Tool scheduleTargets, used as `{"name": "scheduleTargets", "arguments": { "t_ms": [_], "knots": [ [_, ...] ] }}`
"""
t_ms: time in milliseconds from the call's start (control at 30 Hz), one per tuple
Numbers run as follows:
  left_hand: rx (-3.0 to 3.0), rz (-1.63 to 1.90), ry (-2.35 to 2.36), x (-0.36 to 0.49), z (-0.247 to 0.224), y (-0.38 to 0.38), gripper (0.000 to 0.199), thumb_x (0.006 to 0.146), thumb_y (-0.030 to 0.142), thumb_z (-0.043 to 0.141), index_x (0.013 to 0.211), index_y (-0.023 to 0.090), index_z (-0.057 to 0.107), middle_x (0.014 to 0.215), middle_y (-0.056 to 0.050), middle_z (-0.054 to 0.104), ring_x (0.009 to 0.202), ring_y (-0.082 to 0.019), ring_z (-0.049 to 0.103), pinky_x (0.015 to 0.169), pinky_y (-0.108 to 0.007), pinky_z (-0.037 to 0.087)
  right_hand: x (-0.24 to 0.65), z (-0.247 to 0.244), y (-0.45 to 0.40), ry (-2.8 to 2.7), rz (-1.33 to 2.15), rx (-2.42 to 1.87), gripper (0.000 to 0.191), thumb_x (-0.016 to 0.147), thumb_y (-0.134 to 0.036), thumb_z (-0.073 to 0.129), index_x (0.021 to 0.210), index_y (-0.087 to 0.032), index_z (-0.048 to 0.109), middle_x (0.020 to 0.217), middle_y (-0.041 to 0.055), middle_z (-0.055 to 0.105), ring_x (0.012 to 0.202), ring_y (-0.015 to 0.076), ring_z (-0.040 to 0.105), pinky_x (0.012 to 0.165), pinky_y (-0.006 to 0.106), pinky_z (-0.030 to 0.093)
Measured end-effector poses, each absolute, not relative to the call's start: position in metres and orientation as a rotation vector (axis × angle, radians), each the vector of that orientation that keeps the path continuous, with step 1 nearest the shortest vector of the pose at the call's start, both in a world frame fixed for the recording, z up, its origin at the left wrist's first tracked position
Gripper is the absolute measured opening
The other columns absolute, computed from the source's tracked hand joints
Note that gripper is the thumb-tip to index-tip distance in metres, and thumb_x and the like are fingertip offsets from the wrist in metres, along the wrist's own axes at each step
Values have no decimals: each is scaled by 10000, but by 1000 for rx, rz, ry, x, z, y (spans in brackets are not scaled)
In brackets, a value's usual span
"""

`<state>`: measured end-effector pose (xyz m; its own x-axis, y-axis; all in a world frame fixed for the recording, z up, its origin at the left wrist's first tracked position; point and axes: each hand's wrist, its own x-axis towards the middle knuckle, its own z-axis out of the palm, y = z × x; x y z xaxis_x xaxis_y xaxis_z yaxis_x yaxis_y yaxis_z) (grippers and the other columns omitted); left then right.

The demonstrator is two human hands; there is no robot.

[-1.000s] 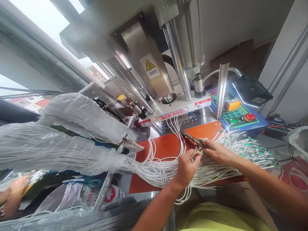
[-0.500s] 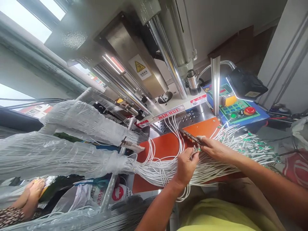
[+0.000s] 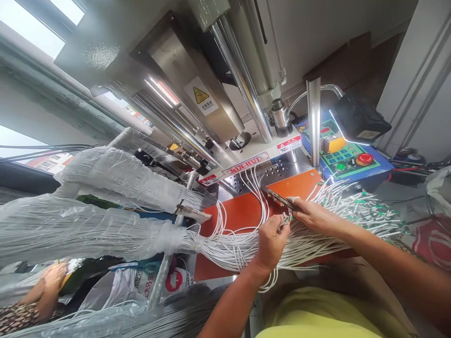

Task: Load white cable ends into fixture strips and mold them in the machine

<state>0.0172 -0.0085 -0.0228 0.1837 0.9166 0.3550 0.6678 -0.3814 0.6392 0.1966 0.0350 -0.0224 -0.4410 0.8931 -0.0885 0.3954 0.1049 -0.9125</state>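
My left hand (image 3: 272,240) is closed in a pinch on a white cable whose small metal and green end (image 3: 286,219) pokes out past the fingertips. Close beside it, my right hand (image 3: 312,215) grips the near end of a long, dark metal mold plate (image 3: 278,198) with small fittings along it. The plate slants over an orange-red work board (image 3: 243,211). Below both hands runs a thick bundle of white cables (image 3: 225,251). Its loose ends, many with green tips (image 3: 373,204), fan out on the right. My right fingertips are partly hidden.
A press (image 3: 246,162) stands ahead, several white cables (image 3: 252,180) running into it. To its right are a blue control box (image 3: 378,164) with a red button and a black lamp (image 3: 362,119). Plastic-wrapped cable bundles (image 3: 88,230) hang left. Another person's hands (image 3: 52,279) show lower left.
Both hands keep their grips with almost no movement. The view shifts slightly, and the other person's hands at lower left have moved a little.
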Motion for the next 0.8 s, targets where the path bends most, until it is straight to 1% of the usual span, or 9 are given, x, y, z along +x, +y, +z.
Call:
{"name": "scheduleTargets", "arguments": {
  "t_ms": [100,233,433,567,667,800],
  "knots": [
    [2120,1011,1510,17,-23,-9,91,845,160,589,848,175,678,775,-25,702,696,-115,632,702,-208,491,197,-21,35,-1901,1304,-1253,317,873,-297,424,1148,-219,560,979,53,669,885,216,602,779,308,436],
    [2140,1013,1547,18,-25,-8,99,832,139,588,847,176,678,779,-27,704,703,-119,637,728,-218,500,196,-19,34,-1946,1280,-1281,266,881,-280,400,1098,-216,540,914,45,650,828,204,593,741,301,429],
    [2170,1019,1528,17,-28,-7,129,803,96,584,841,185,669,784,-17,702,712,-118,640,722,-212,505,196,-21,33,-1937,1276,-1309,290,877,-278,409,1137,-227,527,894,44,650,822,209,596,740,306,431],
    [2152,1038,1499,17,-26,-8,164,802,78,578,885,188,668,811,-17,706,728,-119,642,726,-214,505,196,-22,33,-1908,1262,-1242,322,870,-284,428,1169,-227,533,916,46,659,849,210,595,761,303,433],
    [2159,1041,1477,16,-25,-9,196,794,62,580,910,190,671,820,-15,710,730,-118,646,725,-211,507,196,-20,34,-1917,1284,-1263,299,872,-274,407,1139,-212,526,932,53,655,837,205,592,758,302,429],
    [2174,1042,1439,15,-25,-10,248,782,37,577,948,194,672,862,-16,717,783,-125,661,757,-217,512,196,-18,34,-1946,1292,-1318,251,874,-263,388,1087,-208,507,946,58,644,833,199,589,751,293,413]
  ]
}}
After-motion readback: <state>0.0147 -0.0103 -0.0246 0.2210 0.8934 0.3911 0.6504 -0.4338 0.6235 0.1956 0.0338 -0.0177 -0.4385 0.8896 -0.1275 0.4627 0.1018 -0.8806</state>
